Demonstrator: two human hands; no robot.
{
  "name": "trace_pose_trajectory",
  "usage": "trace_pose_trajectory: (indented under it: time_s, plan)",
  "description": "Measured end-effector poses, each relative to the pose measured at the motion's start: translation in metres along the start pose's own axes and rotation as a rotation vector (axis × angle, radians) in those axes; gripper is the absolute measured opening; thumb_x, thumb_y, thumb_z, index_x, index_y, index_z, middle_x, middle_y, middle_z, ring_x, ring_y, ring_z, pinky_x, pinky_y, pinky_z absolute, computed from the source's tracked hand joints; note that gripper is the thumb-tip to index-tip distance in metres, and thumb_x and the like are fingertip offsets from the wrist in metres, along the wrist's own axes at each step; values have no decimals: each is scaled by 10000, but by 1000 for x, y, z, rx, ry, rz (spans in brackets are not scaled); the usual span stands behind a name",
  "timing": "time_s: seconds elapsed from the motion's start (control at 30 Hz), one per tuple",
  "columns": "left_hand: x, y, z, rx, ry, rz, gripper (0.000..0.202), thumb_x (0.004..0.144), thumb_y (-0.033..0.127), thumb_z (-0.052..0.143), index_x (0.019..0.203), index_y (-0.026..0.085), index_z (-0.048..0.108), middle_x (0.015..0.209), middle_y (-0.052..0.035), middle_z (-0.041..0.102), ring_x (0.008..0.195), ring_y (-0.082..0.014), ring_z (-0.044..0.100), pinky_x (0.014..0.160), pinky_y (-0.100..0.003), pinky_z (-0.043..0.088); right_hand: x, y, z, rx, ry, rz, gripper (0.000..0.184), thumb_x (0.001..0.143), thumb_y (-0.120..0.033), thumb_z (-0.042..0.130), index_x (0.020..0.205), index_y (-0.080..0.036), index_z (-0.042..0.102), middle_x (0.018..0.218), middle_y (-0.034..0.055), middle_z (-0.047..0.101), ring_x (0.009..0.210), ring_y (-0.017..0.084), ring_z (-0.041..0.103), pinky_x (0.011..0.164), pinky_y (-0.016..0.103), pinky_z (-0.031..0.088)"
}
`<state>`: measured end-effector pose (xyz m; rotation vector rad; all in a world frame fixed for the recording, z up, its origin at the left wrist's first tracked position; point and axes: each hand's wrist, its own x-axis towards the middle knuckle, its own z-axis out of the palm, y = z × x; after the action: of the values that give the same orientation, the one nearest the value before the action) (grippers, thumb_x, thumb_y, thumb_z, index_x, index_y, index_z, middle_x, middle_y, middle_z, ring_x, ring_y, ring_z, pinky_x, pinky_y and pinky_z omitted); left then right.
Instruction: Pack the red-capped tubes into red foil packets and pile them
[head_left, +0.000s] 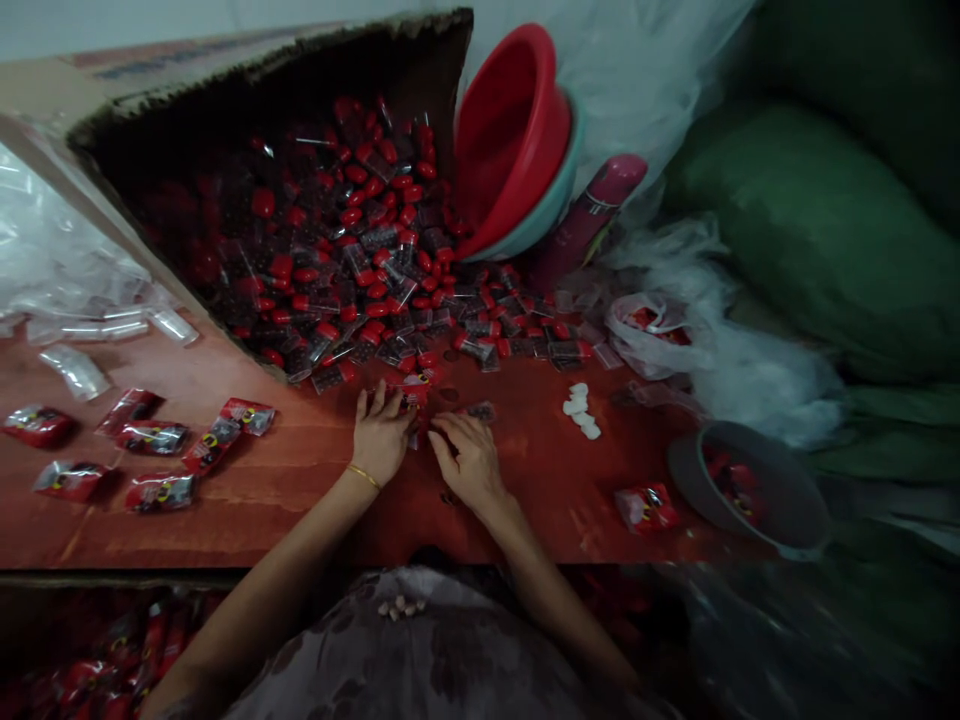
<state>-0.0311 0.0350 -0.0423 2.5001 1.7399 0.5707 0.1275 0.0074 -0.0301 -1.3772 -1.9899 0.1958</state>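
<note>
Over the red tabletop my left hand (381, 437), with a gold bangle at the wrist, has its fingers at a small red printed packet (415, 392) and appears to hold its left side. My right hand (466, 455) is just right of the packet, fingers bent together and thumb turned inward; whatever lies between its fingertips is hidden. A small dark clear-wrapped piece (480, 411) lies beyond the right knuckles. Behind both hands, a heap of small clear tubes with red caps (375, 270) spills from a tipped cardboard box (150, 120).
Several filled red packets (154, 437) and clear empty sleeves (75, 370) lie at left. At right are white pieces (581, 410), another red packet (646, 508) and a grey bowl (795, 510). A red basin (517, 130) and pink flask (589, 220) stand behind.
</note>
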Motion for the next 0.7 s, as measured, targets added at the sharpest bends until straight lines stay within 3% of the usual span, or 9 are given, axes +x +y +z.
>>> trace_pose_trajectory:
  time_s: [0.17,0.33,0.47,0.53,0.63,0.7]
  plan:
    - [-1,2,-2,-100,107,-67,248,852,281,493,957,246,715,1202,-87,630,1246,-315,453,1035,-552,288,-7,2,-4,56,18,82,254,894,-293,445,974,-177,657,987,87,703,951,228,609,848,373,448]
    - [5,13,-18,-152,220,-138,247,837,294,507,979,264,708,1222,-77,618,1258,-311,441,1053,-558,255,7,-4,0,352,-52,341,331,833,-428,516,1017,-176,628,933,83,703,837,203,637,731,305,492]
    - [10,19,-28,-235,232,-134,269,811,239,518,1011,264,695,1260,-67,592,1288,-308,401,1082,-559,192,25,-13,16,611,-28,450,308,777,-474,554,786,-173,620,701,18,647,621,147,563,581,245,443]
    - [12,18,-28,-357,241,-190,316,811,262,525,1100,237,653,1254,-86,597,1250,-286,454,1060,-512,270,30,-14,22,698,-1,467,315,800,-462,509,687,-176,581,623,-10,583,571,123,500,555,231,410]
    - [17,9,-23,-662,209,-373,396,805,376,542,1136,174,623,1089,-100,682,996,-232,625,850,-360,475,33,-10,26,759,12,478,330,817,-441,465,623,-183,533,586,-27,521,547,108,439,543,223,376]
    - [21,3,-18,-823,135,-441,346,781,433,550,942,161,692,820,-44,714,748,-181,645,657,-268,489,35,-6,25,751,-8,474,330,811,-440,471,610,-184,525,570,-32,495,536,105,416,533,221,358]
